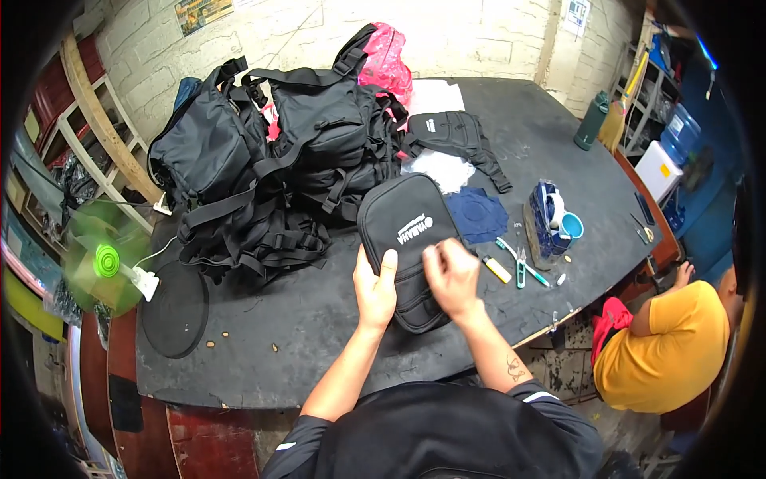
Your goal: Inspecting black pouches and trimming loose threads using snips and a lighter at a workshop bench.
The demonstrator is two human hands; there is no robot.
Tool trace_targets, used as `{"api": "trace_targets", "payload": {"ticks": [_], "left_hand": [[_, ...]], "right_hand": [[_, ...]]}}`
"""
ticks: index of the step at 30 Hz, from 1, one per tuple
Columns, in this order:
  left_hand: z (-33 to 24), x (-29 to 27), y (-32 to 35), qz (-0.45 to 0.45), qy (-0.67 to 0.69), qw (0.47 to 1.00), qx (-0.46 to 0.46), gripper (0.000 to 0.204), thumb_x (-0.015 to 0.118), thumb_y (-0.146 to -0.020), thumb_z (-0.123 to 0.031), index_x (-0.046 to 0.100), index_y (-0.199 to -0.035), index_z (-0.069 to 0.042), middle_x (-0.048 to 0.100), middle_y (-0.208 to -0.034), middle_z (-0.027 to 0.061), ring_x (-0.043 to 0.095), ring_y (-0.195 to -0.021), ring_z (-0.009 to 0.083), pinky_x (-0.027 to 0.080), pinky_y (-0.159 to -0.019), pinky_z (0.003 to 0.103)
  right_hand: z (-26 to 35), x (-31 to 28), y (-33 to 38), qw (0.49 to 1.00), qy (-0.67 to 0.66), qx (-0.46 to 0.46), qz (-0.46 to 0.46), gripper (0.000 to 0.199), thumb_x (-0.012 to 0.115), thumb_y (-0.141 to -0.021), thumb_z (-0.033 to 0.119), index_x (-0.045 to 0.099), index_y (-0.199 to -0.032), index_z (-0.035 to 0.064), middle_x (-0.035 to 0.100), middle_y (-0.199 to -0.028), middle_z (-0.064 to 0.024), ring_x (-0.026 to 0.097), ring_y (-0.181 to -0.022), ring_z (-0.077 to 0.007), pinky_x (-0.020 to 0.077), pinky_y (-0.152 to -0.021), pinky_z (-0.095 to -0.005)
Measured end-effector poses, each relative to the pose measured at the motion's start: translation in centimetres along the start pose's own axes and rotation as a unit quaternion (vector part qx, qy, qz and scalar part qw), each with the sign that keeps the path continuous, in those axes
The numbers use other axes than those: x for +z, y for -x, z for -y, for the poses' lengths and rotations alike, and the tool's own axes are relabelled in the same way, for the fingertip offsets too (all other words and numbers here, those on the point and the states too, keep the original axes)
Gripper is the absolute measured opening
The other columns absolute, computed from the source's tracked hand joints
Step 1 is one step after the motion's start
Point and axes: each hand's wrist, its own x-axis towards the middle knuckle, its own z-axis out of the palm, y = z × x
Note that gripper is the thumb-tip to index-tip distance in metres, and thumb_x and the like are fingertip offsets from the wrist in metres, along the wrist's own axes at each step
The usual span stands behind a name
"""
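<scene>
A black fabric bag (411, 199) with rounded corners, white lettering and a zipped front pocket is tilted up over the near side of the table. My left hand (373, 289) grips its left edge, thumb on the front and fingers behind. Over the right part of the front, my right hand (453, 278) is closed with curled fingers. Whatever those fingers may pinch is too small to make out. To the right of the bag lie a yellow lighter-like item (498, 270), teal-handled thread snips (521, 270) and a slim teal-and-white tool (536, 274).
Black bags with straps (319, 120) are heaped at the back left. A dark blue box (542, 249) holds a light-blue cup (571, 225). Navy fabric pieces (481, 215) lie nearby. A green fan (105, 259) stands left; a person in yellow (670, 347) sits right.
</scene>
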Motion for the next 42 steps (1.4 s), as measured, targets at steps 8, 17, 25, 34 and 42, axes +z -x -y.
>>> {"api": "trace_targets", "payload": {"ticks": [8, 17, 25, 34, 42], "left_hand": [[0.5, -0.4, -0.4, -0.079, 0.072, 0.994, -0.011, 0.033, 0.052, -0.092, -0.01, 0.047, -0.122, 0.004, 0.056, -0.115, 0.0098, 0.052, -0.102, 0.0147, 0.04, -0.091, 0.026], [0.0, -1.7, -1.0, -0.088, 0.096, 0.99, -0.059, 0.032, 0.053, -0.09, -0.008, 0.048, -0.12, 0.005, 0.056, -0.117, 0.0107, 0.052, -0.104, 0.0164, 0.04, -0.093, 0.029], [0.8, -6.4, -3.7, -0.021, 0.158, 0.974, -0.163, 0.034, 0.05, -0.092, -0.014, 0.049, -0.12, 0.005, 0.058, -0.115, 0.0158, 0.059, -0.1, 0.0236, 0.049, -0.087, 0.035], [4.7, -7.2, -3.3, -0.179, -0.456, 0.866, 0.106, 0.037, 0.06, -0.086, -0.014, 0.05, -0.118, 0.002, 0.058, -0.103, 0.0133, 0.057, -0.095, 0.0244, 0.044, -0.086, 0.032], [-2.2, -0.5, 4.7, 0.295, -0.423, 0.839, 0.173, 0.025, 0.064, -0.078, -0.008, 0.062, -0.102, -0.002, 0.063, -0.1, 0.0102, 0.061, -0.089, 0.0256, 0.046, -0.08, 0.033]], "right_hand": [[0.9, -2.2, 0.7, 0.999, 0.03, 0.01, 0.044, 0.036, 0.077, -0.071, 0.028, 0.054, -0.082, 0.0029, 0.05, -0.069, -0.0054, 0.048, -0.057, -0.0175, 0.0415, -0.054, -0.0305], [0.8, -2.3, 2.2, 0.976, 0.114, -0.062, 0.177, 0.021, 0.072, -0.068, 0.016, 0.052, -0.067, 0.0089, 0.049, -0.057, -0.0031, 0.05, -0.058, -0.0233, 0.037, -0.059, -0.0368], [-0.7, -7.4, -2.9, 0.952, 0.062, -0.187, 0.234, 0.044, 0.078, -0.062, 0.025, 0.061, -0.1, 0.0089, 0.057, -0.103, -0.0075, 0.049, -0.1, -0.0263, 0.0385, -0.086, -0.0391], [-1.8, -4.1, -2.0, 0.922, 0.124, -0.151, 0.335, 0.028, 0.071, -0.07, 0.022, 0.06, -0.091, 0.0062, 0.062, -0.086, -0.0058, 0.056, -0.088, -0.0244, 0.0396, -0.081, -0.0344], [-4.3, -0.2, -5.1, 0.986, 0.106, 0.0, 0.127, 0.031, 0.058, -0.086, 0.029, 0.058, -0.086, -0.0019, 0.057, -0.077, -0.0174, 0.054, -0.074, -0.0337, 0.0419, -0.066, -0.0403]]}}
